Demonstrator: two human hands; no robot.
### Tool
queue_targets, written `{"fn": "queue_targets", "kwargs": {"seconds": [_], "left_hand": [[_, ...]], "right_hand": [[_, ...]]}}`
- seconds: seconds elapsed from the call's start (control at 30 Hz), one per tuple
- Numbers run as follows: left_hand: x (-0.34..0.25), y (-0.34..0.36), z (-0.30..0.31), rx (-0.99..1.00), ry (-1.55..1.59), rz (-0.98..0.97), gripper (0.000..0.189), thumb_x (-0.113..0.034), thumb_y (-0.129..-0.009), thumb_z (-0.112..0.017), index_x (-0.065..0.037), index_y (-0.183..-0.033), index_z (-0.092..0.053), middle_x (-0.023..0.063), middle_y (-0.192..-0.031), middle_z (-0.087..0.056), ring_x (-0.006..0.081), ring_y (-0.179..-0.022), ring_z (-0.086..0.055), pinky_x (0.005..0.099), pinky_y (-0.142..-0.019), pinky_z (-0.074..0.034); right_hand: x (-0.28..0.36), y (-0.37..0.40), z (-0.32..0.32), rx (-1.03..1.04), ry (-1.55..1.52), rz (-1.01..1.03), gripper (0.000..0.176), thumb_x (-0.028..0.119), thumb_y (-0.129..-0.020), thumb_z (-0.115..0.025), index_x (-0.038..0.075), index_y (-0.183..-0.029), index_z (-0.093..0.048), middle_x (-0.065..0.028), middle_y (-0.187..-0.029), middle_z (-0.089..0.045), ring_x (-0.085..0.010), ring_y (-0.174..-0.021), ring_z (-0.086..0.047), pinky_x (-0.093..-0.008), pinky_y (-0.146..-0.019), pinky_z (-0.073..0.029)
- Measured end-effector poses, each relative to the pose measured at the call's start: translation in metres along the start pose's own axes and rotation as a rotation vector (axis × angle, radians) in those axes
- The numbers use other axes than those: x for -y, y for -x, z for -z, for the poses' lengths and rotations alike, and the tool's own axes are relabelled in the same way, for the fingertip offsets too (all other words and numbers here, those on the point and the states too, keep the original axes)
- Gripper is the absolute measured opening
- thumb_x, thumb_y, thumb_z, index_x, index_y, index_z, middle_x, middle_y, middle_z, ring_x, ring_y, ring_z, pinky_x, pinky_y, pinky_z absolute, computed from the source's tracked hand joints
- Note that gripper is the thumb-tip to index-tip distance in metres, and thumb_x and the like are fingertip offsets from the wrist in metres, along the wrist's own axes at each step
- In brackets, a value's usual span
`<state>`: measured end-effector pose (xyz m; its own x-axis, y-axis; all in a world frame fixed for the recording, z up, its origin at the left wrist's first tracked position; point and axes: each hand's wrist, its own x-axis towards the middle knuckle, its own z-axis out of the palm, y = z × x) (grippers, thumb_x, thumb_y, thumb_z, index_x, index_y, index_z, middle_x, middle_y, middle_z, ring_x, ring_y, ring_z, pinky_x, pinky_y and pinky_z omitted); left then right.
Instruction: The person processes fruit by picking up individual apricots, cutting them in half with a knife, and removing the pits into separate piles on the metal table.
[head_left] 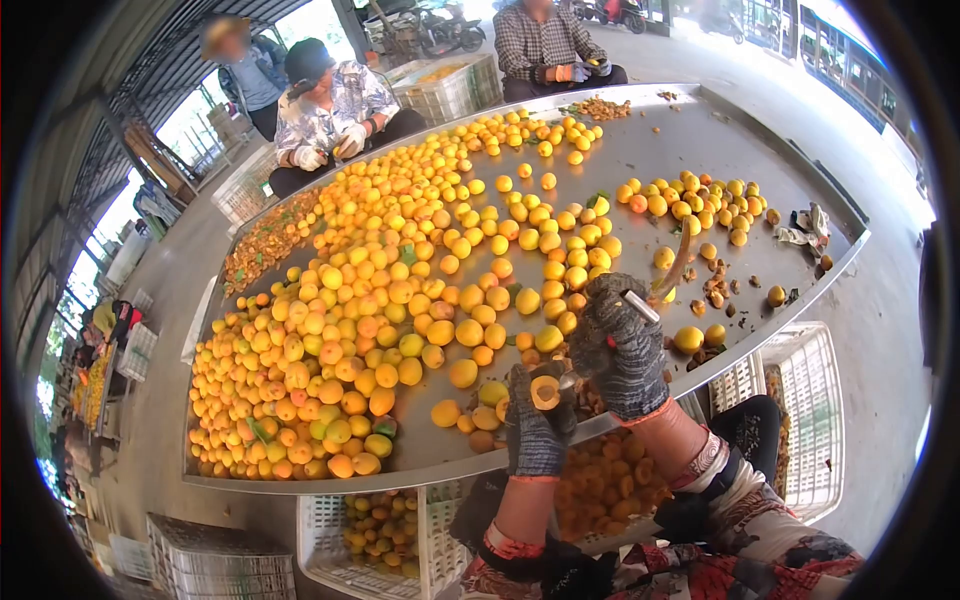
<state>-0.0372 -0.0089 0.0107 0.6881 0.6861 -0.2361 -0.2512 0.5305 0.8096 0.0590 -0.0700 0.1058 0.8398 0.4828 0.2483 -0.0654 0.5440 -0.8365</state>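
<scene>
My left hand [538, 432], in a dark grey knit glove, is closed around a cut apricot [545, 392], its open face and hollow turned up. Close beside it my right hand [628, 350], gloved the same way, grips a slim metal tool [641, 306] whose silver end sticks out above the fist. More bright metal shows between the two hands, right at the apricot. A curved brownish strip [682, 262] rises past the right fist. Both hands are over the near edge of the metal table [425, 410], with loose apricots [463, 373] just left of them.
A big heap of apricots [330, 330] covers the table's left side; a smaller group [690, 205] lies right. Pits and scraps [717, 290] lie near the right edge. Below stand white crates [815, 400]. Two seated people [335, 110] [548, 45] work across the table; another stands behind.
</scene>
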Motion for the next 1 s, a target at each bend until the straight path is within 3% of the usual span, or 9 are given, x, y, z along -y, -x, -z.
{"fn": "queue_targets", "kwargs": {"seconds": [0.13,0.23,0.33,0.4,0.53,0.6,0.73,0.83,1.0], "left_hand": [[0.033,-0.018,0.013,-0.080,-0.288,-0.295,0.036,-0.017,-0.081,-0.058,0.001,-0.109,-0.044,0.0130,-0.100,-0.054,0.0239,-0.085,-0.056,0.0293,-0.082,-0.045],[-0.035,0.013,-0.033,-0.250,0.701,0.239,0.034,-0.017,-0.082,-0.057,0.001,-0.108,-0.044,0.0135,-0.098,-0.054,0.0240,-0.083,-0.056,0.0300,-0.081,-0.045],[-0.026,0.012,-0.027,-0.367,0.521,0.262,0.041,-0.016,-0.081,-0.059,0.003,-0.114,-0.042,0.0142,-0.099,-0.054,0.0249,-0.082,-0.057,0.0321,-0.079,-0.046],[0.031,-0.011,0.016,-0.109,-0.287,-0.272,0.046,-0.013,-0.081,-0.058,0.003,-0.120,-0.039,0.0166,-0.101,-0.054,0.0277,-0.081,-0.057,0.0348,-0.077,-0.047],[0.024,-0.014,0.024,-0.154,-0.128,-0.096,0.042,-0.038,-0.087,-0.049,-0.002,-0.108,-0.051,0.0093,-0.097,-0.057,0.0174,-0.083,-0.055,0.0270,-0.070,-0.047],[0.018,-0.011,0.025,-0.013,-0.718,-0.072,0.056,-0.004,-0.072,-0.063,-0.001,-0.123,-0.040,0.0180,-0.106,-0.055,0.0272,-0.091,-0.056,0.0344,-0.080,-0.045],[-0.011,0.007,-0.001,-0.038,-0.948,-0.258,0.051,-0.004,-0.071,-0.062,-0.002,-0.118,-0.043,0.0169,-0.102,-0.057,0.0309,-0.091,-0.056,0.0347,-0.077,-0.046],[-0.001,-0.001,0.002,-0.040,-0.737,-0.235,0.045,-0.012,-0.072,-0.062,-0.003,-0.113,-0.045,0.0145,-0.097,-0.058,0.0302,-0.085,-0.057,0.0342,-0.075,-0.047],[-0.028,0.006,-0.018,-0.115,0.067,0.112,0.039,-0.028,-0.079,-0.058,-0.005,-0.108,-0.046,0.0100,-0.092,-0.056,0.0228,-0.083,-0.057,0.0314,-0.069,-0.050]], "right_hand": [[-0.021,0.001,-0.001,0.016,0.021,0.021,0.032,0.020,-0.075,-0.066,0.003,-0.098,-0.052,-0.0030,-0.065,-0.051,-0.0120,-0.047,-0.048,-0.0249,-0.039,-0.040],[-0.025,0.006,-0.005,0.027,-0.182,-0.057,0.035,0.021,-0.074,-0.067,0.002,-0.098,-0.053,-0.0037,-0.067,-0.053,-0.0122,-0.049,-0.049,-0.0247,-0.040,-0.041],[-0.044,0.004,0.007,0.051,-0.039,-0.045,0.035,0.022,-0.073,-0.067,0.002,-0.098,-0.053,-0.0036,-0.069,-0.053,-0.0120,-0.052,-0.051,-0.0242,-0.042,-0.041],[-0.049,0.002,0.008,0.095,0.105,0.077,0.034,0.022,-0.074,-0.067,0.002,-0.099,-0.053,-0.0034,-0.072,-0.054,-0.0118,-0.055,-0.052,-0.0236,-0.045,-0.043],[-0.029,-0.001,-0.003,0.136,-0.035,-0.163,0.034,0.020,-0.074,-0.067,0.001,-0.099,-0.053,-0.0030,-0.074,-0.055,-0.0114,-0.059,-0.053,-0.0227,-0.050,-0.045],[-0.040,-0.004,0.006,0.267,0.245,-0.082,0.020,0.008,-0.071,-0.062,0.005,-0.091,-0.060,-0.0089,-0.088,-0.060,-0.0222,-0.075,-0.060,-0.0313,-0.065,-0.048],[-0.026,0.009,-0.004,0.424,0.269,-0.067,0.023,0.012,-0.070,-0.064,0.007,-0.093,-0.061,-0.0083,-0.090,-0.061,-0.0204,-0.076,-0.061,-0.0311,-0.066,-0.048],[-0.050,0.015,0.019,0.666,0.751,0.634,0.028,0.017,-0.068,-0.066,0.010,-0.094,-0.062,-0.0080,-0.091,-0.061,-0.0214,-0.080,-0.061,-0.0324,-0.067,-0.048],[-0.047,0.025,0.000,0.576,0.667,0.563,0.027,0.023,-0.070,-0.062,0.010,-0.094,-0.061,-0.0097,-0.089,-0.060,-0.0256,-0.078,-0.059,-0.0335,-0.067,-0.048]]}}
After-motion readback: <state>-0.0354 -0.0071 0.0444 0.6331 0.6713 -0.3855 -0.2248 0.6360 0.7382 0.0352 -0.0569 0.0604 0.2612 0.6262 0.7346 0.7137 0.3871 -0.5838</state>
